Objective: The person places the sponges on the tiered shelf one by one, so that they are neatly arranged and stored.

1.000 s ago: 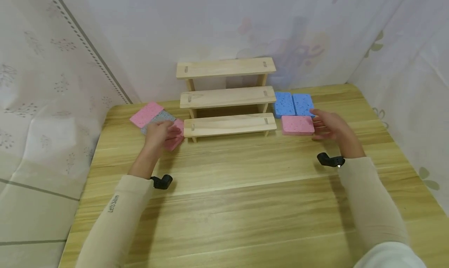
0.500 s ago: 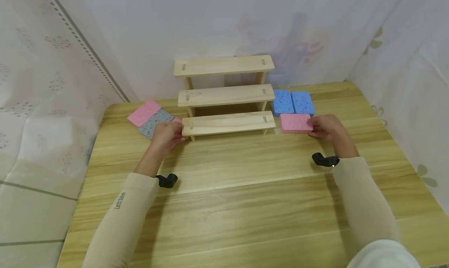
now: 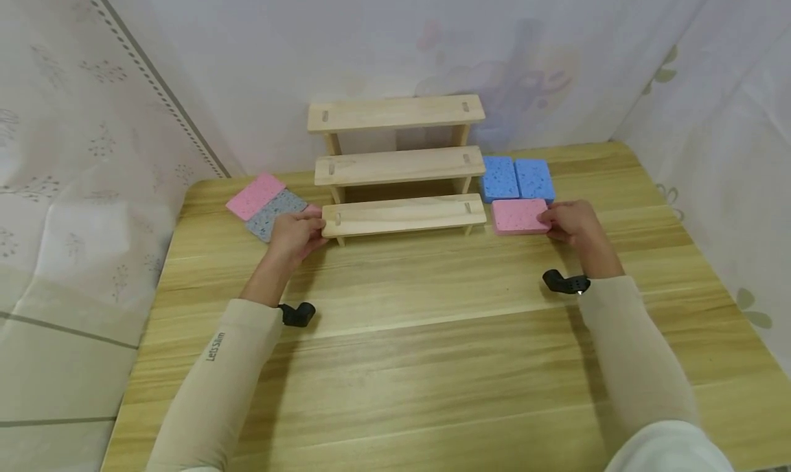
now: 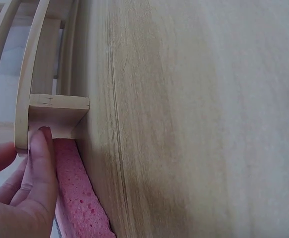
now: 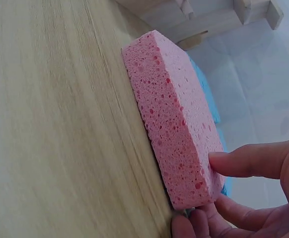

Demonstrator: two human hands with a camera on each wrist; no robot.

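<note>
Sleeves [image 3: 636, 355]: beige on both forearms, dark lettering on the left one.
Wrist devices [image 3: 299, 314]: small, black, one at each wrist.
Worktop [image 3: 408, 389]: wood-grained, running from the sleeves back to the cloth.
Left hand [image 3: 293, 237]: gripping the left end of the lowest step [image 3: 404, 215], thumb on top, fingers underneath.
Right hand [image 3: 571, 219]: pinching the right end of a sponge, thumb on its upper face, other fingers low at its end.
Held sponge [image 3: 516, 216]: pink, pitted, wide face up on the worktop, near the right end of the lowest step.
Half-hidden sponge [image 4: 82, 198]: pink, just beside the rack's left end, mostly behind the left hand in the head view.
Rack [image 3: 398, 165]: pale wood, three steps rising toward the back.
Grey sponge [image 3: 272, 214]: slanted, left of the left hand.
Far-left sponge [image 3: 255, 196]: pink, alongside the grey one.
Blue sponges [image 3: 516, 178]: two, side by side, directly behind the held sponge.
Cloth [image 3: 383, 39]: pale, printed, behind everything.
</note>
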